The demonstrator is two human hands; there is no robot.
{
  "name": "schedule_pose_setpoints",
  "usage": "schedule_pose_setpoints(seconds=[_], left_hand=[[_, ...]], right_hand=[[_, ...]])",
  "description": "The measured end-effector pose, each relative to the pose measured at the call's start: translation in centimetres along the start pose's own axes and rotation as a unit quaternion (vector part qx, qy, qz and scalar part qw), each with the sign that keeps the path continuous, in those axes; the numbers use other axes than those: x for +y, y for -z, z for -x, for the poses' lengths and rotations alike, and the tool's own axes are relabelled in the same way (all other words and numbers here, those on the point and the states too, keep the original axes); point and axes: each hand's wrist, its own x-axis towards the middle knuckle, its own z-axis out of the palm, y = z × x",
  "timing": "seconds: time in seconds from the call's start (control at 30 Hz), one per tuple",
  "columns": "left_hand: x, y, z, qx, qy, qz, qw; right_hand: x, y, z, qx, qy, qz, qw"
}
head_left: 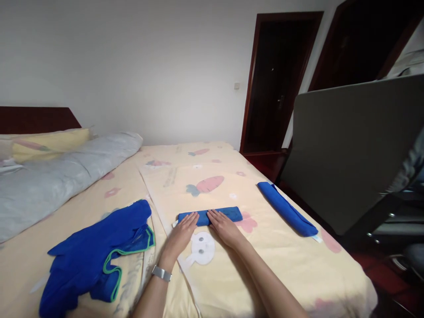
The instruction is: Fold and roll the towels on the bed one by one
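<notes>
A narrow folded blue cloth [232, 213] lies crosswise on the patterned bed sheet. My left hand [183, 232] rests flat on its left end, fingers extended, with a small white tag poking out beside it. Near the cloth's middle, my right hand [222, 225] presses down with its fingers stretched out. A second folded blue cloth [286, 208] with a pale tag lies by the bed's right edge. On the left, a blue garment with green trim [89, 249] is spread out loosely and creased. A metal-banded watch [161, 273] circles my left wrist.
A rolled grey quilt [66, 170] and a yellow pillow [49, 143] lie at the left by the dark headboard [36, 119]. Past the bed's right edge stands a large dark grey panel [354, 150]. A dark door [278, 84] is in the back wall.
</notes>
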Motion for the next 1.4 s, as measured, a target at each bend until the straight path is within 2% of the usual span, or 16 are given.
schedule_pose_setpoints(seconds=[0.2,0.33,0.57,1.0,1.23,1.33,1.4], left_hand=[[-3.7,0.9,2.1,0.004,0.029,0.031,0.999],[-4.4,1.4,3.0,-0.006,0.05,0.055,0.997],[-4.1,1.8,3.0,0.006,0.079,0.093,0.992],[-4.8,2.3,3.5,0.012,0.075,0.091,0.993],[-4.4,2.6,3.1,0.061,0.065,0.058,0.994],[-4.0,3.0,2.8,0.086,0.074,0.099,0.989],[-3.9,3.3,2.5,0.102,0.12,0.189,0.969]], right_hand=[[6.6,2.4,3.7,0.02,-0.076,-0.017,0.997],[8.6,3.7,6.0,0.046,-0.074,-0.043,0.995],[8.4,4.3,6.0,0.039,-0.09,-0.065,0.993],[7.9,5.2,5.5,0.04,-0.101,-0.037,0.993],[6.4,4.7,3.5,0.001,-0.056,-0.001,0.998],[5.6,5.1,2.9,0.005,-0.096,-0.016,0.995],[5.4,5.9,2.7,0.03,-0.139,-0.056,0.988]])
